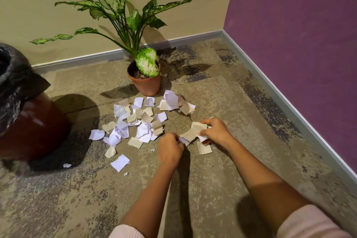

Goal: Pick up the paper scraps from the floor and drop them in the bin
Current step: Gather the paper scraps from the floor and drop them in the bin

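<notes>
Beige scrap [194,131], long axis running lower-left to upper-right, pinched between left hand [170,149] and right hand [216,131] above floor [212,189].

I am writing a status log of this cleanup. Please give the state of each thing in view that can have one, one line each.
left hand: closed on the scraps' edge
right hand: closed on the scraps
held scraps: gripped between both hands, low over the floor
loose scraps: scattered on the carpet
bin: upright, open, black liner over its rim
potted plant: upright near the wall
</notes>
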The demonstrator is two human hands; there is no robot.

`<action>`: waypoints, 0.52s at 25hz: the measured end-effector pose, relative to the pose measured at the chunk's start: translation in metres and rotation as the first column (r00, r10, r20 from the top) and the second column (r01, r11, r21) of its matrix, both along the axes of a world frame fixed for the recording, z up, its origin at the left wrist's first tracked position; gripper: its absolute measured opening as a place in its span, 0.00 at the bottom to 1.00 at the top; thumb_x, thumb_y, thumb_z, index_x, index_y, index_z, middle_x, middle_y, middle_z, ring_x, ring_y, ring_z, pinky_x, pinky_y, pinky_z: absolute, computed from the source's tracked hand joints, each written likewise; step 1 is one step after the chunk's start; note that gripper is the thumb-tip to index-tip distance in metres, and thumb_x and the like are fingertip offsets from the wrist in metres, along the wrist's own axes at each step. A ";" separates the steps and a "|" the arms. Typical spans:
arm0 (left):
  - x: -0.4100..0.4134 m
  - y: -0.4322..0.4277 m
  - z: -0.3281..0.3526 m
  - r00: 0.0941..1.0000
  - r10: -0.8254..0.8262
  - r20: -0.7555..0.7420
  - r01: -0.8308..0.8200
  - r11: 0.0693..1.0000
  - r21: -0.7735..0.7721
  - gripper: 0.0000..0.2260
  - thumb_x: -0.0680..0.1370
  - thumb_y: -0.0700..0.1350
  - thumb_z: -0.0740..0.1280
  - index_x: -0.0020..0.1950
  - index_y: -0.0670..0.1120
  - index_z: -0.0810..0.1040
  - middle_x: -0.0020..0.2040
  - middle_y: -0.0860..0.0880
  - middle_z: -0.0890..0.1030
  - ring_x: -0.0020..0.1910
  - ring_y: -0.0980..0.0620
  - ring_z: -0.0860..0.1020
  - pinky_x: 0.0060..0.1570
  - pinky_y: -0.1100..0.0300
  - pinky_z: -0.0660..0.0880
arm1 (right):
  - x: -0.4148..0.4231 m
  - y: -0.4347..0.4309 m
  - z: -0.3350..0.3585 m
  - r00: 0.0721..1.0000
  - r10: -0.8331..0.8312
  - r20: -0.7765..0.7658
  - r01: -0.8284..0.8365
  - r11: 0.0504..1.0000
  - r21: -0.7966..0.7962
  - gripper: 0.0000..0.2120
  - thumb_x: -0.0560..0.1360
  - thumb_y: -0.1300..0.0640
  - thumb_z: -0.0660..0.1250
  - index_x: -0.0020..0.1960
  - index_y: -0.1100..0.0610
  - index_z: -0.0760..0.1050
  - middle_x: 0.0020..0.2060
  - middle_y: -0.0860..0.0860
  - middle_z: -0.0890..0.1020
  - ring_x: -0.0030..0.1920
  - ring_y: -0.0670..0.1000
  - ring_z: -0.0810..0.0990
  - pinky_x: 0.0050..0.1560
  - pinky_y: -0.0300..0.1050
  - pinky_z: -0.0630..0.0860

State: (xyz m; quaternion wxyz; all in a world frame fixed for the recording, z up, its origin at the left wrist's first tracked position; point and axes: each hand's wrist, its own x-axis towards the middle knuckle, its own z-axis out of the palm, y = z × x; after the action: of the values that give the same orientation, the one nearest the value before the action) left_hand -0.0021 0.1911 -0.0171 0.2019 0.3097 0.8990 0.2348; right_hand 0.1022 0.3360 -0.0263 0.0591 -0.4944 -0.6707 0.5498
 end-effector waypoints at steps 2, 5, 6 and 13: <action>-0.011 -0.011 0.004 0.999 0.034 0.026 -0.034 0.999 -0.002 0.06 0.76 0.43 0.69 0.47 0.40 0.83 0.45 0.43 0.84 0.45 0.44 0.81 0.42 0.55 0.76 | -0.003 -0.002 0.007 1.000 -0.012 -0.014 0.012 1.000 0.025 0.21 0.68 0.66 0.74 0.60 0.55 0.79 0.50 0.54 0.81 0.43 0.56 0.84 0.41 0.56 0.84; -0.025 -0.028 0.013 0.993 0.098 0.064 -0.101 0.993 0.052 0.07 0.75 0.43 0.70 0.48 0.40 0.83 0.44 0.43 0.83 0.44 0.44 0.80 0.44 0.52 0.78 | -0.010 -0.004 0.020 1.000 0.005 -0.025 -0.003 0.997 0.082 0.18 0.68 0.65 0.73 0.57 0.54 0.81 0.47 0.52 0.84 0.41 0.49 0.83 0.40 0.45 0.82; -0.029 -0.033 0.018 0.991 0.119 0.068 -0.124 0.990 0.074 0.06 0.75 0.42 0.70 0.47 0.40 0.83 0.43 0.42 0.83 0.43 0.44 0.80 0.43 0.53 0.77 | -0.013 -0.007 0.026 0.999 0.001 -0.042 0.002 0.997 0.075 0.17 0.68 0.65 0.73 0.56 0.53 0.81 0.44 0.51 0.84 0.36 0.45 0.83 0.34 0.41 0.80; -0.063 -0.066 0.067 0.975 0.218 0.043 -0.222 0.960 0.168 0.07 0.75 0.45 0.70 0.40 0.41 0.79 0.40 0.43 0.82 0.40 0.44 0.78 0.37 0.58 0.67 | -0.048 -0.032 0.067 0.991 0.054 -0.120 -0.036 0.989 0.146 0.15 0.68 0.66 0.73 0.53 0.54 0.82 0.44 0.51 0.82 0.46 0.53 0.81 0.48 0.47 0.80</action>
State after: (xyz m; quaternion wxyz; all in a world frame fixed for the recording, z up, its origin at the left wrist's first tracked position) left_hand -0.0650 0.1251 0.0501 0.1577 0.2214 0.9017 0.3361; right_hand 0.0546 0.3043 0.0411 0.1236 -0.4385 -0.7146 0.5308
